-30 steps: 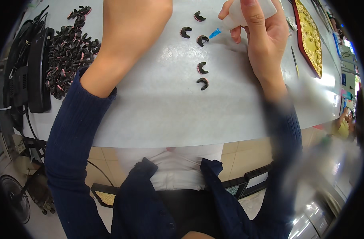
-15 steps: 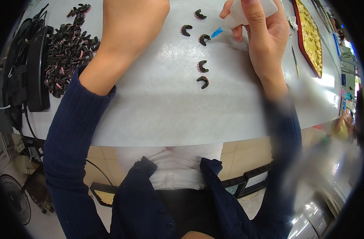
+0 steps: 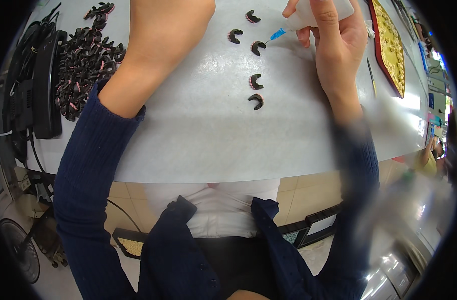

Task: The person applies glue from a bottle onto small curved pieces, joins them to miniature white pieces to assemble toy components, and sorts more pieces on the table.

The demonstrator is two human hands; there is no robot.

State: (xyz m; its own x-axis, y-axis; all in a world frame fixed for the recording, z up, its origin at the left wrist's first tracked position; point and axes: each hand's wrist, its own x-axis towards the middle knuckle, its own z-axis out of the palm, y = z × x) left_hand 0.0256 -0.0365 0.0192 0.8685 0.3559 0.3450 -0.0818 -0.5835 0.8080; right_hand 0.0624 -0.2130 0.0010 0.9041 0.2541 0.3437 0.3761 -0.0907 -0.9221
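Note:
My right hand [image 3: 341,45] is closed around a white squeeze bottle [image 3: 303,16] with a blue needle tip [image 3: 277,34]. The needle's end is at a small black C-shaped piece [image 3: 257,48] with pinkish beads on its outer edge; whether it touches is too fine to tell. Two similar pieces [image 3: 252,17] [image 3: 234,36] lie just beyond, and another two [image 3: 256,81] [image 3: 256,102] nearer me. At the upper left, my left hand [image 3: 173,22] is over the table, its fingers cut off by the top edge of the view, so what they do is hidden.
A heap of the same black pieces [image 3: 83,75] lies at the left, beside a long black box [image 3: 48,90] and cables. To the right are a thin pointed tool [image 3: 371,77] and a red-rimmed tray [image 3: 379,47] of small yellowish bits. The table's near edge [image 3: 213,182] runs before my lap.
Little differs. The bottle and my right hand sit slightly farther right in view, and the pieces have shifted slightly with the view. The needle stays at the same black piece.

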